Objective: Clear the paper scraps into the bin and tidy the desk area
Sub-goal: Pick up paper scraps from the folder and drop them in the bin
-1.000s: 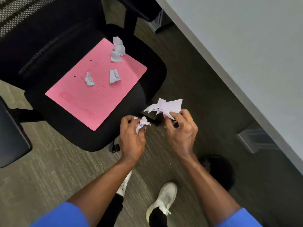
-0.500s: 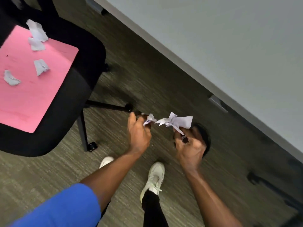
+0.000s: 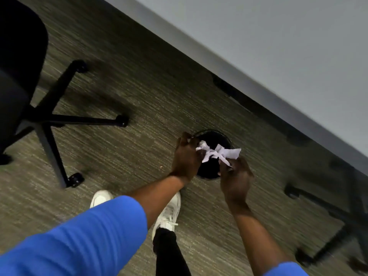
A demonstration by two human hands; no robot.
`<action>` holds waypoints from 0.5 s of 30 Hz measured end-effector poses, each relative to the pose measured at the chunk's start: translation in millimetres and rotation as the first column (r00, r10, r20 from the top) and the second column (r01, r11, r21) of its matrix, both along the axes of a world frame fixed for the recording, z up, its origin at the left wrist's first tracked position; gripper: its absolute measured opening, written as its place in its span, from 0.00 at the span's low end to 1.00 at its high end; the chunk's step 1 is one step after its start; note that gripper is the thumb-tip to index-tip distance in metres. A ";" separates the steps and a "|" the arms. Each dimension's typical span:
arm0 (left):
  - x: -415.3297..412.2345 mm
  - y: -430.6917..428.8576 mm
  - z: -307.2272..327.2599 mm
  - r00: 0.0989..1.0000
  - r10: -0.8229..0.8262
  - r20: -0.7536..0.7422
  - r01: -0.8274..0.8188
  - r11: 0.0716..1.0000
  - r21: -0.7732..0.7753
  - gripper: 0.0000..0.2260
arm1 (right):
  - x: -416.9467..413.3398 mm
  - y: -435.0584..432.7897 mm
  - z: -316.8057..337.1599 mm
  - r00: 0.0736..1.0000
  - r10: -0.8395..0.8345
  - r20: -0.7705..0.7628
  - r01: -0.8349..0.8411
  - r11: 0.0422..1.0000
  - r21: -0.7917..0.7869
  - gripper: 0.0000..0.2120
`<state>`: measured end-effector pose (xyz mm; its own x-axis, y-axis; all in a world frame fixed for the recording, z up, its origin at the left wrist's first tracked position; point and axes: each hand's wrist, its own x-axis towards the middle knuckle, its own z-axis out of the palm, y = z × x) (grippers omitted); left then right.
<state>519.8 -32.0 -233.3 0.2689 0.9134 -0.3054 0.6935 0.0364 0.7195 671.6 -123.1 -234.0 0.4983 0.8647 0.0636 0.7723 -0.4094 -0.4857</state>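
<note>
A small round black bin [image 3: 214, 136] stands on the carpet beside the desk's edge. Both my hands hover over its mouth. My left hand [image 3: 186, 157] is closed on a small crumpled white scrap, mostly hidden by the fingers. My right hand [image 3: 236, 176] pinches a bigger bunch of crumpled white paper scraps [image 3: 221, 153], which stick up and left above the bin opening. The two bunches almost touch.
The grey desk top [image 3: 288, 46] runs diagonally across the upper right. A black office chair [image 3: 22, 80] with its star base and castors stands at left. Another chair base [image 3: 342, 212] lies at right. My white shoes [image 3: 169, 212] are on the carpet just before the bin.
My view swung right, away from the chair with the pink sheet, which is now out of sight. Both hands carried their scraps to above the bin, still gripping them.
</note>
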 end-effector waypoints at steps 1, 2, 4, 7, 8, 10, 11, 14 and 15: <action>8.6 -3.3 -9.3 1.000 0.000 0.000 0.000 1.000 -0.017 0.16 | 4.6 -0.3 -7.6 1.000 -0.003 0.010 0.003 1.000 -0.029 0.04; 17.0 -4.9 -17.8 1.000 0.005 -0.005 -0.006 1.000 -0.029 0.16 | 8.4 0.0 -14.8 1.000 -0.003 0.024 0.004 0.998 -0.058 0.04; 32.6 -2.4 -31.6 0.999 0.016 -0.052 -0.021 0.995 -0.099 0.19 | 16.7 3.6 -27.6 1.000 -0.007 0.028 0.010 0.993 -0.119 0.06; 46.7 2.8 -50.3 0.994 -0.027 -0.107 0.002 0.973 -0.230 0.23 | 28.0 10.4 -43.8 0.997 -0.044 -0.058 0.029 0.971 -0.239 0.11; 49.1 4.4 -55.1 0.995 -0.043 -0.096 0.015 0.962 -0.273 0.25 | 30.1 12.4 -48.6 0.994 -0.075 -0.084 0.049 0.960 -0.275 0.14; 51.2 7.1 -63.2 0.995 -0.077 -0.069 0.050 0.943 -0.329 0.26 | 32.3 17.0 -56.1 0.983 -0.127 -0.135 0.078 0.945 -0.318 0.16; 50.9 7.9 -65.8 0.993 -0.094 -0.067 0.064 0.934 -0.352 0.25 | 32.5 19.2 -58.6 0.979 -0.133 -0.156 0.076 0.942 -0.327 0.16; 46.6 11.2 -68.9 0.991 -0.108 -0.073 0.073 0.923 -0.377 0.22 | 32.1 23.4 -61.1 0.974 -0.131 -0.185 0.057 0.932 -0.357 0.18; 43.7 12.0 -69.1 0.991 -0.108 -0.073 0.074 0.925 -0.372 0.21 | 31.1 23.7 -60.2 0.972 -0.137 -0.188 0.062 0.932 -0.358 0.18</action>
